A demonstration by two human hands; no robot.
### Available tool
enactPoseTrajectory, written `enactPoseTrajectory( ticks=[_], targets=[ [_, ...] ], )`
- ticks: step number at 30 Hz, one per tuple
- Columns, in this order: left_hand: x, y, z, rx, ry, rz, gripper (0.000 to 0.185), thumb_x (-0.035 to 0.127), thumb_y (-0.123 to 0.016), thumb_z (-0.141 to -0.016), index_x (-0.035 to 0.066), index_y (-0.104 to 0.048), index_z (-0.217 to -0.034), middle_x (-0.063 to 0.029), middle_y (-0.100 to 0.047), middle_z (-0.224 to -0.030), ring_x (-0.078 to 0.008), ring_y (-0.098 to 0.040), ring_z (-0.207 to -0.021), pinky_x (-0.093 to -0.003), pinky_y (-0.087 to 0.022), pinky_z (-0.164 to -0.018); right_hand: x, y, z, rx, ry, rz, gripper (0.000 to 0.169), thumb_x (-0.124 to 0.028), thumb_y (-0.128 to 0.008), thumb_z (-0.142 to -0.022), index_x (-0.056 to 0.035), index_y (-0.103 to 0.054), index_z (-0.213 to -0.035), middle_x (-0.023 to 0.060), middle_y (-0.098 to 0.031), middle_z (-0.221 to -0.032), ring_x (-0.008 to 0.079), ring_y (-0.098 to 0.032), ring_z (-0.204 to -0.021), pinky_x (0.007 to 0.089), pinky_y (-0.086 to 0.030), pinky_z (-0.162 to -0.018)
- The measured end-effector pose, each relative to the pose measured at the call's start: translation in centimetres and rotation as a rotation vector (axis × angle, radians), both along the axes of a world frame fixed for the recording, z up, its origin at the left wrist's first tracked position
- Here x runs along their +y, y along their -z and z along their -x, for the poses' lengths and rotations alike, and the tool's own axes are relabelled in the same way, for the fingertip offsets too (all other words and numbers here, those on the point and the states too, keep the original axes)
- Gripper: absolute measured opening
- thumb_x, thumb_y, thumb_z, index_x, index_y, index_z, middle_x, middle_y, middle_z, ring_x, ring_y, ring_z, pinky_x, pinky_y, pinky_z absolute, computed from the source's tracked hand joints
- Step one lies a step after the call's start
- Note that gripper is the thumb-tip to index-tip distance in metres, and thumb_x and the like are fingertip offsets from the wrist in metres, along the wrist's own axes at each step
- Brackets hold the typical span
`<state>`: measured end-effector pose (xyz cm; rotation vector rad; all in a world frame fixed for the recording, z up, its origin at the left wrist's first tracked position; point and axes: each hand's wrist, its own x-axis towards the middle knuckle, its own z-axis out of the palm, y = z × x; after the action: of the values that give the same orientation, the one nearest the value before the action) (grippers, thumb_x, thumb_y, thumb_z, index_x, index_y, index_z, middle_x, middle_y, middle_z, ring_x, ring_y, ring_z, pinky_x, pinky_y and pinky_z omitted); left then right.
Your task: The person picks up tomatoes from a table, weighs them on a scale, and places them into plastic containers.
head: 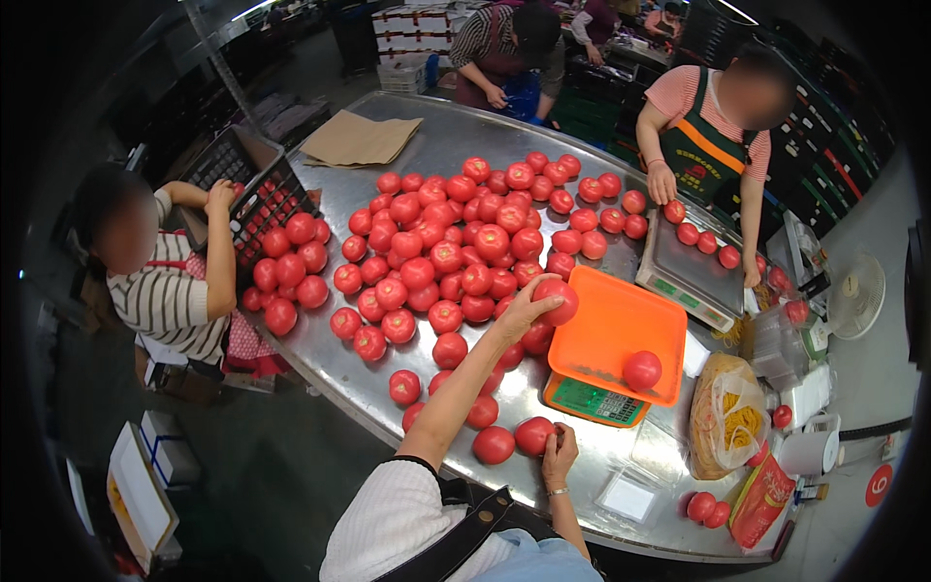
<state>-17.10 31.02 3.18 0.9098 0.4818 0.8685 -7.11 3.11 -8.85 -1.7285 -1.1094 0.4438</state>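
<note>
My left hand [529, 307] grips a red tomato [557, 301] above the left edge of an orange tray [618, 320]. That tray rests on an electronic scale [596, 400] with a green display, and one tomato [642, 370] lies near the tray's lower right corner. Close to the table's near edge, my right hand [560, 451] has its fingers on the right side of another tomato [535, 436]; whether it grips it is not plain. A further tomato [494, 444] sits just left of that one. Many loose tomatoes [445, 256] are heaped on the metal table [349, 393].
At left a person tilts a black crate [280, 171] of tomatoes. Across the table, another person handles tomatoes at a second scale [691, 262]. A bag of yellow rubber bands [727, 422], clear packaging [629, 498] and a fan [857, 295] are at right. Brown paper [360, 138] lies at the far left.
</note>
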Motion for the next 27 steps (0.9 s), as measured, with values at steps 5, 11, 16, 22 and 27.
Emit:
enactPoseTrajectory(
  ticks=[5,11,16,22,27],
  targets=[
    [-3.1,0.2,2.9,0.050,-0.007,0.024,0.064,0.017,-0.077,-0.082,0.012,-0.042,-0.137,-0.0078,-0.052,-0.124,-0.0191,-0.055,-0.114,-0.0336,-0.050,-0.096,-0.1,0.5,-0.2,-0.100,-0.116,0.005,0.055,-0.038,-0.071,-0.079,-0.0022,-0.057,-0.118,0.0174,-0.062,-0.102,0.0346,-0.064,-0.091,0.0411,-0.051,-0.079],
    [-5.0,-0.5,0.6,0.209,0.050,-0.173,0.083,0.018,-0.086,-0.070,0.013,-0.040,-0.138,-0.0087,-0.051,-0.125,-0.0201,-0.053,-0.117,-0.0341,-0.046,-0.100,-0.3,-0.1,-0.6,-0.154,-0.173,0.061,0.079,-0.041,-0.085,-0.064,-0.0052,-0.052,-0.127,0.0164,-0.060,-0.112,0.0349,-0.063,-0.100,0.0420,-0.052,-0.084],
    [-6.6,-1.9,-4.2,0.380,0.078,-0.351,0.082,0.021,-0.085,-0.069,0.008,-0.041,-0.137,-0.0151,-0.048,-0.130,-0.0254,-0.054,-0.117,-0.0371,-0.047,-0.100,0.1,-1.0,-0.6,-0.187,-0.215,0.083,0.078,-0.040,-0.085,-0.065,-0.0067,-0.051,-0.127,0.0161,-0.060,-0.116,0.0342,-0.063,-0.102,0.0415,-0.052,-0.087],
    [-7.6,-0.6,-9.0,0.696,-0.112,-0.835,0.083,0.029,-0.081,-0.067,0.003,-0.043,-0.136,-0.0217,-0.048,-0.132,-0.0386,-0.045,-0.126,-0.0441,-0.039,-0.106,-0.1,-1.7,-0.5,-0.194,-0.197,0.072,0.077,-0.047,-0.082,-0.067,-0.0092,-0.051,-0.127,0.0140,-0.058,-0.117,0.0342,-0.064,-0.099,0.0429,-0.054,-0.083],
    [-7.1,0.1,-8.6,0.834,-0.033,-0.928,0.087,0.034,-0.080,-0.070,0.003,-0.039,-0.140,-0.0240,-0.046,-0.136,-0.0413,-0.041,-0.131,-0.0460,-0.036,-0.108,-0.1,-1.7,-0.5,-0.167,-0.189,0.087,0.075,-0.045,-0.082,-0.067,-0.0085,-0.052,-0.126,0.0140,-0.059,-0.117,0.0341,-0.064,-0.100,0.0426,-0.054,-0.084]
  ],
)
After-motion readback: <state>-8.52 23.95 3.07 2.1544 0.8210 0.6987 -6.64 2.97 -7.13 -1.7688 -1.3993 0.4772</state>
